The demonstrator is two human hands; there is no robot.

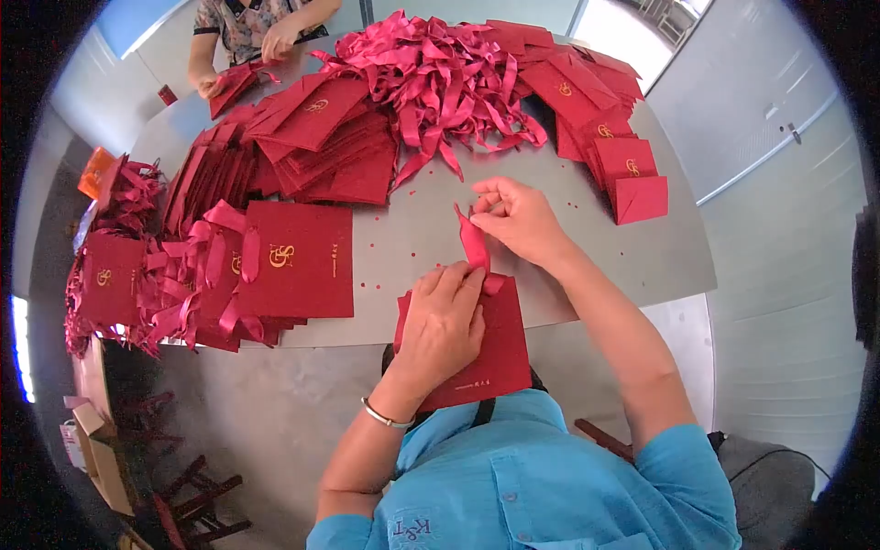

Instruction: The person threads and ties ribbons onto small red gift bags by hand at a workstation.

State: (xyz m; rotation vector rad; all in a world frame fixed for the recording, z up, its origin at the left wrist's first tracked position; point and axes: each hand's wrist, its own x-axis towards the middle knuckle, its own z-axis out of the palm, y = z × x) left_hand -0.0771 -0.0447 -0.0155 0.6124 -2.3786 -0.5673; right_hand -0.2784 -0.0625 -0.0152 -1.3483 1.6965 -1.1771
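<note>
A small dark-red paper bag (500, 344) with small print near its lower edge is held against the table's near edge, in front of my body. My left hand (440, 312), with a bangle at the wrist, is closed on the bag's upper part, and its fingertips press near the base of a pink-red ribbon (473, 240). The ribbon stands up from the bag's top edge. My right hand (518, 220) pinches the ribbon's upper end between thumb and forefinger, its other fingers curled. My left hand hides part of the bag.
A heap of loose ribbons (449, 82) lies at the table's far middle. Stacked red bags (335, 147) stand to the left and more bags (587, 101) to the right. Bags with ribbons (298, 261) pile up at near left. Across the table, another person's hands (280, 38) handle a bag.
</note>
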